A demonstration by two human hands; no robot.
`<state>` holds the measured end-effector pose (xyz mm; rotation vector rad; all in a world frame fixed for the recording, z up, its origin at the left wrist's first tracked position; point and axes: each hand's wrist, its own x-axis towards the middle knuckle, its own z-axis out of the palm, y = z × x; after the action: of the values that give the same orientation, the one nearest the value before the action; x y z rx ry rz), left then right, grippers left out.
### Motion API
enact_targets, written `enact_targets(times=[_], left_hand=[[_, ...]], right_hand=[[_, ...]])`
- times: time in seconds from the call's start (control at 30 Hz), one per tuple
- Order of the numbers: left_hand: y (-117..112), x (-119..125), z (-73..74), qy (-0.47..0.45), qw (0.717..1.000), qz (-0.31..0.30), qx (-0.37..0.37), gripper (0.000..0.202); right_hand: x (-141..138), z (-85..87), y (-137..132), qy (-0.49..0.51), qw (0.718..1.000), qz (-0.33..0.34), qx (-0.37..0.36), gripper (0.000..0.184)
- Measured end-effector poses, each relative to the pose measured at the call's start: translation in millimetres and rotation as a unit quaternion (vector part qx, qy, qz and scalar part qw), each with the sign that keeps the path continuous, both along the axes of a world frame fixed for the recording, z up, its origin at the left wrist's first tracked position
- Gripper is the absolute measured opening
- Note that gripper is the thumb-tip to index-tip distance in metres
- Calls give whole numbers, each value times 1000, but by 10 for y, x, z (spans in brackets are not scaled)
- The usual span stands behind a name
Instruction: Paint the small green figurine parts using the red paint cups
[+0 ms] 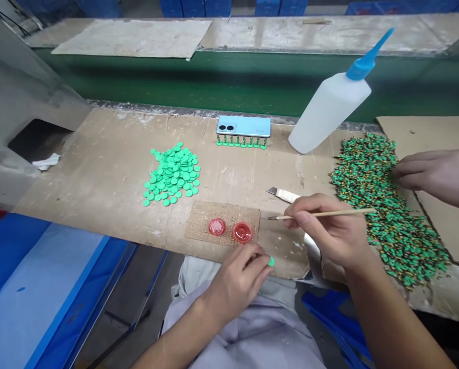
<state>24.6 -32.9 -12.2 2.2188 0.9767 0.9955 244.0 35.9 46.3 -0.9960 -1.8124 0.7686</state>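
Observation:
Near the table's front edge, my left hand pinches a small green disc. My right hand is closed round a thin wooden-handled brush, its fine tip pointing left. Left of that tip lies a brown rough-surfaced board carrying two small red caps: one cap has a whitish content, the other holds glossy liquid. A utility knife lies just beyond my right hand. Loose green discs are heaped at the left.
A light-blue phone stands behind a row of small green-footed pieces. Right of it is a white squeeze bottle with a blue nozzle. Another person's hand touches a large pile of small green-and-dark pieces.

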Motion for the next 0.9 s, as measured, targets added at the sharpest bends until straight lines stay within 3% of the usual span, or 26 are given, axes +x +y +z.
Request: enact_targets(times=[0.17,0.27,0.6,0.8,0.9], left_hand=[[-8,-20,23,14,1000,-3,16,12],[-9,-24,38,9,1000,-5,19,13],[-14,-11,27,4,1000,7,9,14],[-15,5,34,-4,1000,11,0,13],[-6,12,59,2,1000,6,-2,12]], right_hand=[[21,-238,-204,-29,998,1,-48,11],[-34,-298,-218,-40,998,3,-49,10],[88,-231,-254,-36,999,-35,-12,13],[247,-143,-528,30,998,21,-49,25],[224,-182,-738,68,996,-22,-61,22]])
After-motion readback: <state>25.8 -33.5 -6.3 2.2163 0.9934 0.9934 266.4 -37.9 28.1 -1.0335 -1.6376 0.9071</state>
